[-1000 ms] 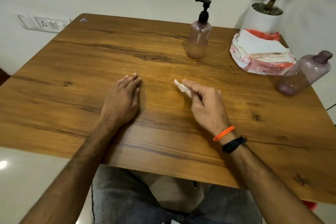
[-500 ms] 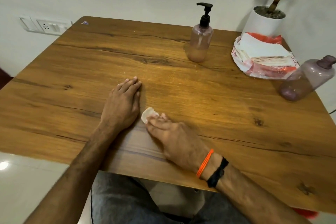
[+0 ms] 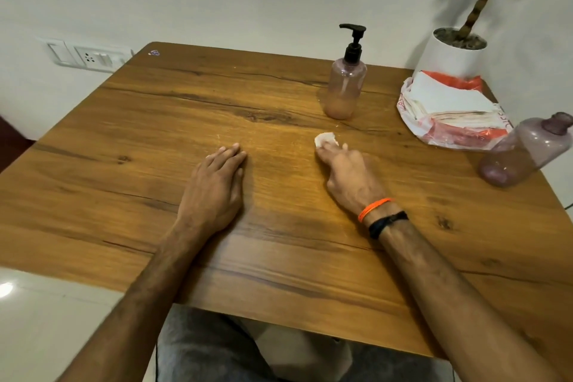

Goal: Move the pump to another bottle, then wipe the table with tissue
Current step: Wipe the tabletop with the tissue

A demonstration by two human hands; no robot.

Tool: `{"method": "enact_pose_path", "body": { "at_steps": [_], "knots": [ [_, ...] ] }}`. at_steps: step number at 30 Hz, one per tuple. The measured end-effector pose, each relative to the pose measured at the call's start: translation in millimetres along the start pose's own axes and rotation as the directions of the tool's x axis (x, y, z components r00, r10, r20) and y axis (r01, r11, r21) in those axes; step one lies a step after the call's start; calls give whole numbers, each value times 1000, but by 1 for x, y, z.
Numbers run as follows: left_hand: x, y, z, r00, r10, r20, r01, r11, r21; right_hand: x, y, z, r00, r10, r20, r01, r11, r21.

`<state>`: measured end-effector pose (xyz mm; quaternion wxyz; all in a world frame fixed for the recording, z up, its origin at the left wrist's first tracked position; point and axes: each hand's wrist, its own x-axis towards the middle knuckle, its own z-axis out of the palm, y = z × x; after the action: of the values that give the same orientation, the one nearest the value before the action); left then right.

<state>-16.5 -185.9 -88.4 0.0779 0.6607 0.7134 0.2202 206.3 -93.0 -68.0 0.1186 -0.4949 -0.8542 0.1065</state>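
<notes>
My right hand (image 3: 347,172) presses a small crumpled white tissue (image 3: 325,139) onto the wooden table (image 3: 155,133), a little in front of the pink bottle (image 3: 344,90). That bottle stands upright at the back and carries the black pump (image 3: 354,40). A second pink bottle (image 3: 524,149) with no pump leans at the right edge of the table. My left hand (image 3: 217,189) lies flat on the table, palm down, fingers together, holding nothing.
A torn red and white pack of tissues (image 3: 449,112) lies at the back right. Behind it a white plant pot (image 3: 452,56) stands against the wall. A wall socket (image 3: 90,56) is at the far left.
My right hand swept the tissue from mid-table toward my left hand, then back out to the right and farther away. My left hand stayed flat in place.
</notes>
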Motion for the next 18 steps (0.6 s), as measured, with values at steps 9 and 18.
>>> {"method": "enact_pose_path", "body": {
  "at_steps": [9,18],
  "knots": [
    [2,-3,-2,997,-70,-12,70,997,-25,-55,-85,15,861,-495,115,448,847,287],
    [-5,-11,-10,997,-72,-27,72,997,-19,25,-3,-4,963,137,-230,-54,941,334]
  ]
}}
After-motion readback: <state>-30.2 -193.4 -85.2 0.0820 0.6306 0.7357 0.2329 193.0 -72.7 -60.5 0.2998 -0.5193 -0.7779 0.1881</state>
